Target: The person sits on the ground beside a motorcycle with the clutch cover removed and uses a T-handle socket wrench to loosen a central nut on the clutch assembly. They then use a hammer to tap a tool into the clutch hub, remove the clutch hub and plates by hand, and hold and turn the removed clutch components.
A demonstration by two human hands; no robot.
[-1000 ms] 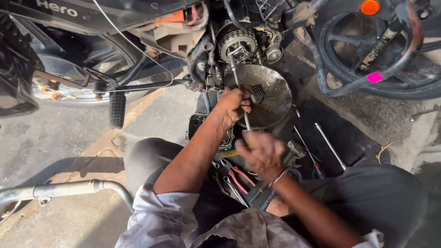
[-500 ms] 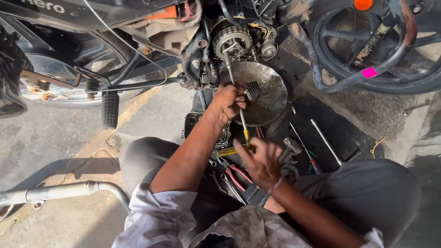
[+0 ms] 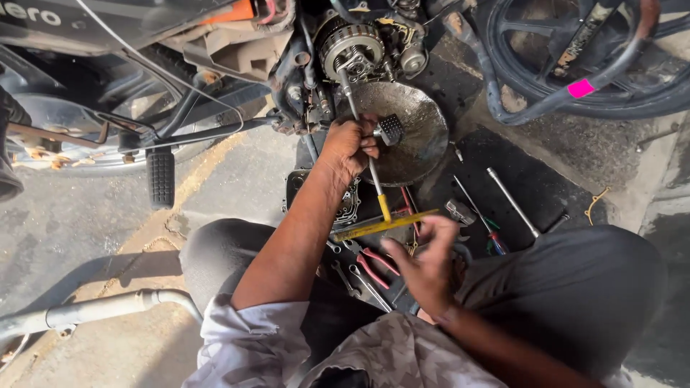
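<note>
My left hand is closed around the steel shaft of a T-handle wrench. The wrench tip sits in the exposed clutch of a motorcycle engine. Its yellow crossbar lies just above my right hand. That hand is blurred, its fingers spread, with the fingertips at the crossbar's right end. A dented metal bowl rests under the engine, and a black footpeg is right beside my left hand.
Red-handled pliers, spanners, a screwdriver and a long steel bar lie on a dark mat between my knees. A rear wheel stands at the upper right. A pedal and a chrome pipe are at the left.
My right hand was closed on the yellow crossbar; now it has opened and dropped just below it, leaving the crossbar showing. My left hand stays on the shaft.
</note>
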